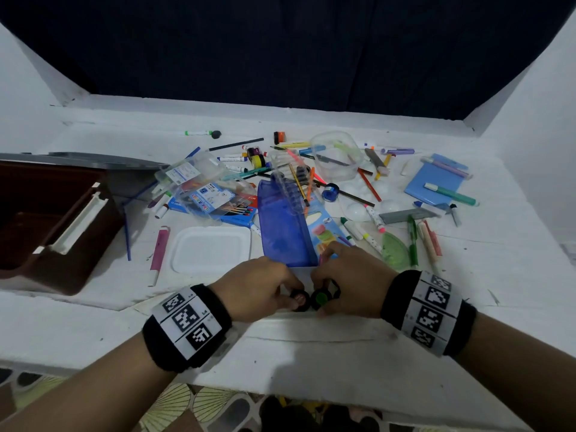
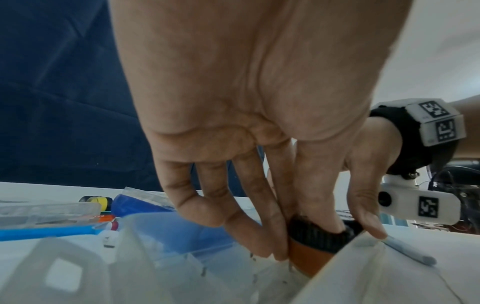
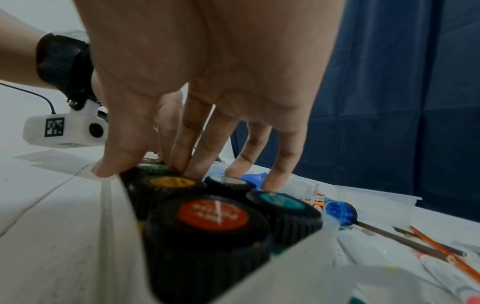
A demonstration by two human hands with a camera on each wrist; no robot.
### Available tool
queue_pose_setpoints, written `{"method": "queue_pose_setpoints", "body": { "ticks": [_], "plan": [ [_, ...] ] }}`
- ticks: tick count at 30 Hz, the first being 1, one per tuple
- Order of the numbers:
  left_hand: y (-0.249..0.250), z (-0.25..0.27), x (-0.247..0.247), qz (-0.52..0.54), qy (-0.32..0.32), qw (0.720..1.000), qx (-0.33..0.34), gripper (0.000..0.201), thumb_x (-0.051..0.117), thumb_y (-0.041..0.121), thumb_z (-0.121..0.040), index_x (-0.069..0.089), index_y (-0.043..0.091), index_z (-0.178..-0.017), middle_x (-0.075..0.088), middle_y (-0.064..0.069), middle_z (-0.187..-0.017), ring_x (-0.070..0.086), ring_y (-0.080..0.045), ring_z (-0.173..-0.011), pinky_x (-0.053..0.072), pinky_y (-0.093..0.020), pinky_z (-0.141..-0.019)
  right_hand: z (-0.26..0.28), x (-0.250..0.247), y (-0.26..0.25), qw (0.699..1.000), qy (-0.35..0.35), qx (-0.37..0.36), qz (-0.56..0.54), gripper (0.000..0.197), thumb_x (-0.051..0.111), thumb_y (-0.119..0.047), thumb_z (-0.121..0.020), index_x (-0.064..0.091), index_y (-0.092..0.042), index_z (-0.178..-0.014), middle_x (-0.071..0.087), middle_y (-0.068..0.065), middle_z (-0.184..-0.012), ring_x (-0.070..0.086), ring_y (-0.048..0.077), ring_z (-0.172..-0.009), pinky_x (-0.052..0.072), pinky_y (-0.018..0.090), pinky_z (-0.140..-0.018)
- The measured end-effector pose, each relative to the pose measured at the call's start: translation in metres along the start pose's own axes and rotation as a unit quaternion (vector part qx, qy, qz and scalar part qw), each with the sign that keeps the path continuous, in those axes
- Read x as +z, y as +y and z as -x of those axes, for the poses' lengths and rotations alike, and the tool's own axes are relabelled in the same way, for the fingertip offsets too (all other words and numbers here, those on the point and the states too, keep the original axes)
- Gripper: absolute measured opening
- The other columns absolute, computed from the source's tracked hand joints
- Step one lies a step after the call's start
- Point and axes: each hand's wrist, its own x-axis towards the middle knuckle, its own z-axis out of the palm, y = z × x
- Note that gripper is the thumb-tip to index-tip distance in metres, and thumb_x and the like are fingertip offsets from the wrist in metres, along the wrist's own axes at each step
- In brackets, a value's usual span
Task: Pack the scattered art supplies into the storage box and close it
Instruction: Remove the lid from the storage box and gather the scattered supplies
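Lighting is dim and cool throughout, with a bluish cast. In the head view, frame corners darken and straight edges bow outward. Both wrist views show strong wide-angle stretching; nearest foreground surfaces along the lower edge are out of focus. Shadows are soft. No glare is visible.

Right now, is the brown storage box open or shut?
Open. In the head view the brown storage box shows its dark interior, and its grey lid lies off it, behind. Whether anything is packed inside, cannot tell.
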Motion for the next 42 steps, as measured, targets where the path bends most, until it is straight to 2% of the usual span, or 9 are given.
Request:
{"method": "queue_pose_setpoints", "body": {
  "ticks": [4, 10, 13, 15, 19, 23, 30, 34, 42],
  "plan": [
    [-0.005, 0.001, -0.001, 0.025, 0.006, 1.0, 0.006, 0.025, 0.063, 0.048, -0.091, 0.071, 0.041, -0.114, 0.071, 0.013, -0.104, 0.061, -0.005, -0.088, 0.052, -0.031, -0.08, 0.0, -0.001, 0.007, 0.998, -0.003, -0.019, -0.056, 0.039, 0.071, -0.057, -0.076, 0.068, -0.031, -0.104, 0.056, -0.001, -0.113, 0.045, 0.013, -0.112, 0.045, 0.032, -0.089],
    [-0.017, 0.0, -0.017, 0.102, 0.119, 0.987, 0.03, 0.025, 0.066, 0.047, -0.09, 0.071, 0.033, -0.11, 0.07, 0.015, -0.093, 0.064, -0.004, -0.08, 0.052, -0.026, -0.076, -0.006, -0.018, 0.033, 0.949, 0.221, -0.014, -0.226, 0.01, 0.073, -0.027, -0.085, 0.073, -0.019, -0.09, 0.071, -0.008, -0.085, 0.062, 0.005, -0.078, 0.046, 0.014, -0.071],
    [-0.032, -0.016, -0.043, 0.086, 0.192, 0.977, 0.033, 0.023, 0.066, 0.04, -0.093, 0.07, 0.032, -0.114, 0.07, 0.014, -0.096, 0.062, -0.004, -0.087, 0.048, -0.02, -0.076, -0.02, -0.03, 0.055, 0.948, 0.262, 0.013, -0.182, 0.008, 0.071, -0.022, -0.087, 0.072, -0.017, -0.092, 0.07, -0.006, -0.086, 0.062, 0.007, -0.079, 0.05, 0.022, -0.071],
    [-0.043, -0.03, -0.057, 0.017, 0.211, 0.977, 0.033, 0.031, 0.06, 0.041, -0.095, 0.065, 0.03, -0.124, 0.068, 0.011, -0.113, 0.06, -0.007, -0.103, 0.047, -0.027, -0.089, -0.033, -0.031, 0.072, 0.953, 0.259, 0.05, -0.148, 0.013, 0.069, -0.021, -0.087, 0.07, -0.017, -0.1, 0.068, -0.002, -0.093, 0.062, 0.015, -0.087, 0.05, 0.029, -0.077],
    [-0.058, -0.072, -0.072, -0.102, 0.128, 0.986, 0.013, 0.05, 0.052, 0.042, -0.1, 0.044, 0.027, -0.147, 0.046, 0.002, -0.149, 0.041, -0.02, -0.136, 0.035, -0.038, -0.111, -0.059, -0.031, 0.097, 0.973, 0.178, 0.107, -0.103, 0.037, 0.06, -0.028, -0.092, 0.055, -0.021, -0.128, 0.056, -0.001, -0.125, 0.047, 0.019, -0.117, 0.034, 0.026, -0.095],
    [-0.062, -0.108, -0.069, -0.217, 0.043, 0.975, -0.014, 0.061, 0.046, 0.051, -0.1, 0.026, 0.033, -0.154, 0.022, 0.002, -0.163, 0.018, -0.021, -0.149, 0.029, -0.05, -0.113, -0.083, -0.03, 0.114, 0.979, 0.14, 0.123, -0.077, 0.048, 0.059, -0.029, -0.091, 0.044, -0.02, -0.136, 0.048, 0.0, -0.137, 0.042, 0.02, -0.126, 0.035, 0.03, -0.102],
    [-0.071, -0.127, -0.062, -0.277, 0.071, 0.958, 0.012, 0.044, 0.058, 0.037, -0.095, 0.051, 0.04, -0.139, 0.053, 0.005, -0.14, 0.046, -0.024, -0.128, 0.034, -0.045, -0.093, -0.111, -0.027, 0.132, 0.988, 0.075, 0.119, -0.061, 0.049, 0.052, -0.02, -0.095, 0.038, -0.018, -0.142, 0.039, 0.002, -0.146, 0.043, 0.025, -0.129, 0.039, 0.04, -0.105],
    [-0.075, -0.109, -0.064, -0.293, 0.135, 0.945, 0.047, 0.026, 0.078, 0.039, -0.076, 0.071, 0.04, -0.101, 0.069, 0.014, -0.099, 0.064, -0.017, -0.092, 0.045, -0.039, -0.071, -0.124, -0.031, 0.134, 0.99, 0.071, 0.121, -0.03, 0.043, 0.051, -0.014, -0.094, 0.043, -0.018, -0.136, 0.038, 0.005, -0.136, 0.046, 0.026, -0.121, 0.045, 0.04, -0.096],
    [-0.079, -0.039, -0.065, -0.201, 0.275, 0.94, -0.01, 0.027, 0.042, 0.04, -0.096, 0.061, 0.028, -0.112, 0.063, 0.007, -0.111, 0.058, -0.018, -0.1, 0.034, -0.037, -0.084, -0.132, -0.032, 0.129, 0.987, 0.106, 0.115, -0.046, 0.021, 0.052, -0.007, -0.092, 0.052, -0.014, -0.112, 0.047, 0.005, -0.119, 0.057, 0.027, -0.101, 0.043, 0.034, -0.075]
  ]
}}
